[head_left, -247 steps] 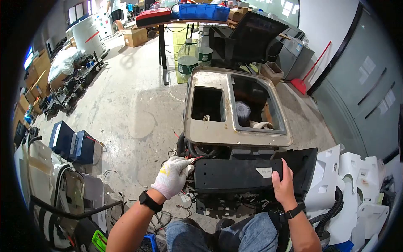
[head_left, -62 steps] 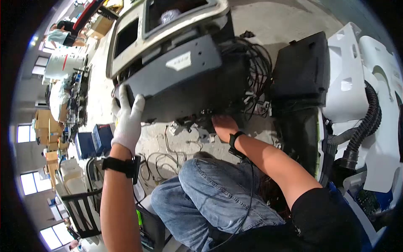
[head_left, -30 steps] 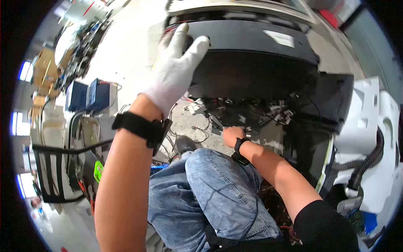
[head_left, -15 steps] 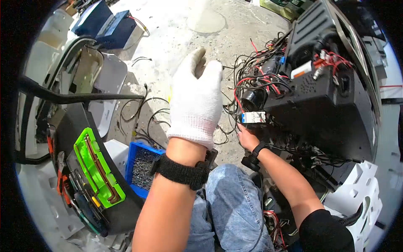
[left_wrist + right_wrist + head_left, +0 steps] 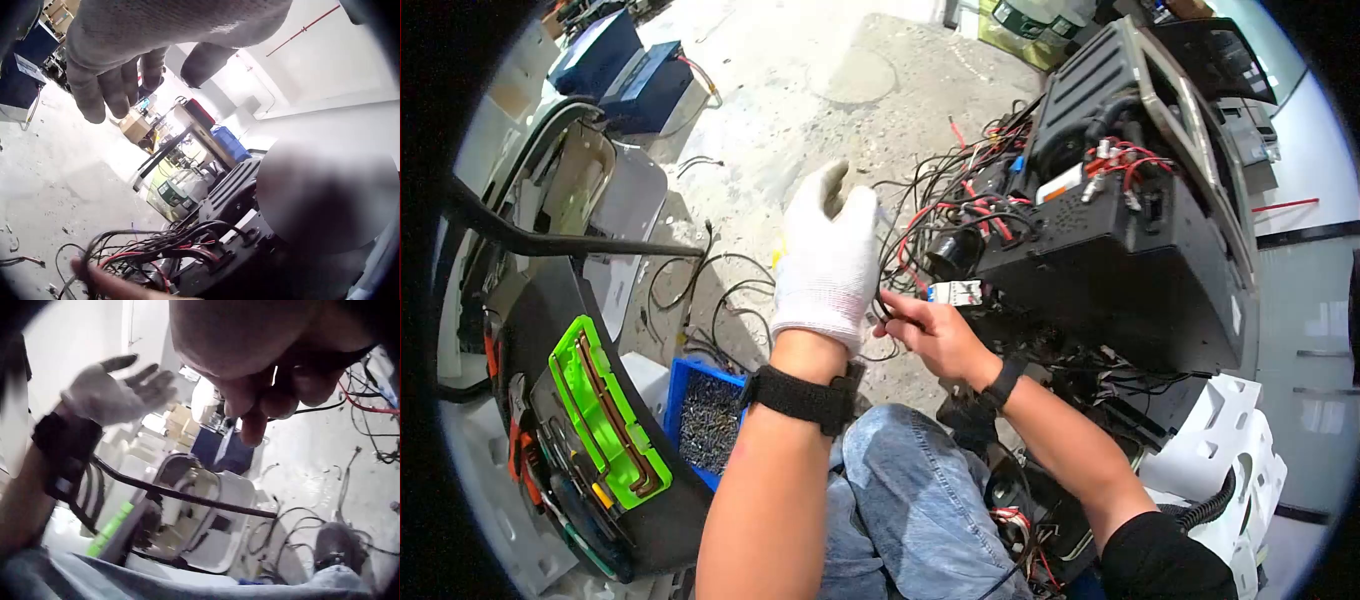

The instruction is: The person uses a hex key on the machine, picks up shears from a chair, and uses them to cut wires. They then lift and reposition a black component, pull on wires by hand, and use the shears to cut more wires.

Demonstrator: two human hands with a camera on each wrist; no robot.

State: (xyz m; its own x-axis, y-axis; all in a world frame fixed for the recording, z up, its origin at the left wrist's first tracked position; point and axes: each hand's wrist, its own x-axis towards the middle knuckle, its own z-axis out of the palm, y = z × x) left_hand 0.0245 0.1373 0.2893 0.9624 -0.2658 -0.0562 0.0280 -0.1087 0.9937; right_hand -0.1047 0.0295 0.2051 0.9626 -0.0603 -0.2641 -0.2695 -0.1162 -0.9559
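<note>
My left hand (image 5: 825, 255), in a white knit glove, hovers over the floor with its fingers loosely bent and nothing in them. To its right, my bare right hand (image 5: 940, 340) pinches a thin black cable (image 5: 312, 411) between thumb and fingers, beside the gloved wrist. That cable belongs to a tangle of black and red wires (image 5: 125, 256) spilling from the side of a black metal housing (image 5: 1120, 270). A small white block with a blue end (image 5: 956, 293) sits among the wires just above the right hand. Part of the pinch is hidden by the fingers.
At left lie a green tool case (image 5: 610, 415), pliers (image 5: 522, 425) and a blue bin of screws (image 5: 710, 418). Blue-black batteries (image 5: 640, 85) stand farther off. White plastic panels (image 5: 1220, 450) lie at right. Loose cables (image 5: 730, 310) trail over the floor.
Both hands have left the labelled black panel they held earlier. The view has swung to the housing's wired side. The right hand has come up from below to a cable; the left has withdrawn.
</note>
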